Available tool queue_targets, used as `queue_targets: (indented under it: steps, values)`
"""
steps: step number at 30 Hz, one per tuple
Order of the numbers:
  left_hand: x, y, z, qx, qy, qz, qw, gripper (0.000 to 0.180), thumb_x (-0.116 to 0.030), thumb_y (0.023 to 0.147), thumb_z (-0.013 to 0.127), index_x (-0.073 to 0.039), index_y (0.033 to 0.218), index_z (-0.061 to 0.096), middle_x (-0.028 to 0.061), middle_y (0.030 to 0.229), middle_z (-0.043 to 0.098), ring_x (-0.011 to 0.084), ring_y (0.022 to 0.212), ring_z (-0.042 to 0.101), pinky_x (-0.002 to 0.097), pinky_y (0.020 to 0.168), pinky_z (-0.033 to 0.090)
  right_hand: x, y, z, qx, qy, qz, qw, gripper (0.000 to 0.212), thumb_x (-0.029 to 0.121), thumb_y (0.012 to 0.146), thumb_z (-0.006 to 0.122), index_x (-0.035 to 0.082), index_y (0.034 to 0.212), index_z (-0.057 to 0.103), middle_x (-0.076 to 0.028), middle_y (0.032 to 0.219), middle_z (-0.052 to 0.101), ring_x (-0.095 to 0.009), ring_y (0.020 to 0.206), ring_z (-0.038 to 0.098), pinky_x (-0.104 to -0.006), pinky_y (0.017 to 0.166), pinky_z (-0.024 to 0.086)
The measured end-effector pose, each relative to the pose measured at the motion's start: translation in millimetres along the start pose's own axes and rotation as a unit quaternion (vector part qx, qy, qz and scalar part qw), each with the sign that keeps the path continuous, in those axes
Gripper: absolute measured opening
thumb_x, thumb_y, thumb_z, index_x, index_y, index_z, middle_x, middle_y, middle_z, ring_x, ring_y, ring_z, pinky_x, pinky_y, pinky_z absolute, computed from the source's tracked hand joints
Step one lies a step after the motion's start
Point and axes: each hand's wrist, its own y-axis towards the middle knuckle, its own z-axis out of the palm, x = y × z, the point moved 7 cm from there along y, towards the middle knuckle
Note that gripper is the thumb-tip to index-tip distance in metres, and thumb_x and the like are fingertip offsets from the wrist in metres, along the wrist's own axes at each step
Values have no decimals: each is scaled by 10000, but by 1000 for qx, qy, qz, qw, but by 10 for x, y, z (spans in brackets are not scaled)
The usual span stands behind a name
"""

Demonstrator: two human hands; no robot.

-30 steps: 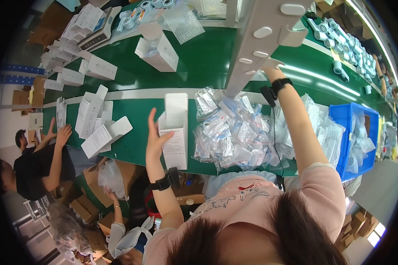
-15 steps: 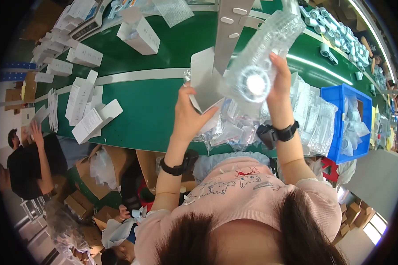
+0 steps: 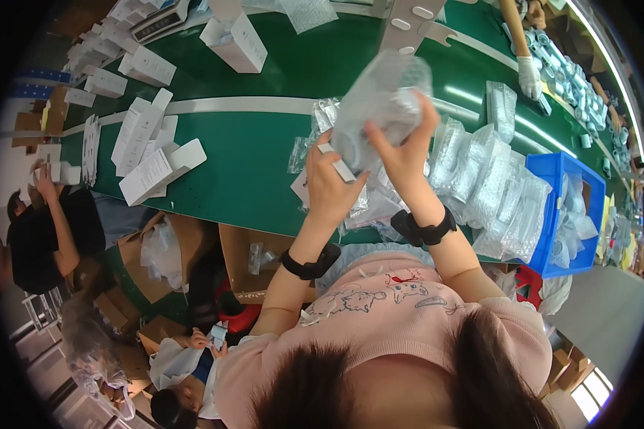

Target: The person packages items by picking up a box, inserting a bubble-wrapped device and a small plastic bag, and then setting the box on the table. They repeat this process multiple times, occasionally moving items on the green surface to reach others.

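A cloudy bubble-wrap pouch (image 3: 379, 89) is in front of me above the green table, slightly blurred, with a pale item dimly visible inside. My right hand (image 3: 406, 146) is closed on its right side, the thumb pressed against the wrap. My left hand (image 3: 329, 182) is closed around a small white carton (image 3: 342, 166), of which only an edge shows between thumb and fingers. The pouch meets the carton here; whether its end is inside the opening is hidden. Clear plastic bags (image 3: 372, 204) lie beneath my hands.
Bubble-wrapped pieces (image 3: 490, 179) are piled at right beside a blue bin (image 3: 551, 214). White cartons (image 3: 150, 171) lie at left; another stands open (image 3: 236, 46) farther back. A metal post (image 3: 408, 28) rises ahead. A co-worker's gloved hand (image 3: 529, 77) is at far right near grey parts.
My right hand has brought the pouch left and down against the carton. The carton has tilted and is now mostly covered. A co-worker's gloved hand has appeared at far right.
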Motion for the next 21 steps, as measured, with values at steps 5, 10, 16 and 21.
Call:
queue_targets:
  steps: [5,10,16,21]
  values:
    - [214,-169,-131,-15,-47,-125,991,683,-108,550,813,-75,976,280,254,1177,385,348,1068,434,438,899,346,275,175,368,265,-141,-97,949,480,124,697,670,76,1150,519,-140,1275,385,-339,1195,341,-431,975,291]
    - [539,-21,-516,-162,-227,-97,955,675,-118,572,806,-87,974,265,243,1217,367,310,1121,395,404,933,324,-102,-147,692,347,4,-66,936,384,110,731,619,117,1113,577,-121,1302,375,-359,1208,320,-440,978,292]
    - [1287,-152,-825,-152,-165,-129,966,660,-113,601,790,-91,1014,276,207,1244,343,276,1143,363,368,949,313,-1090,-219,1399,303,-57,31,951,485,45,716,590,153,1184,520,-132,1270,394,-339,1179,352,-469,922,345]
    - [1194,-125,-1022,-87,-16,-142,986,573,-126,619,771,-65,1048,396,197,1283,339,256,1124,400,347,919,344,-1571,-485,1803,416,-310,35,854,445,22,700,596,125,1129,535,-125,1181,438,-301,1106,406,-424,863,395]
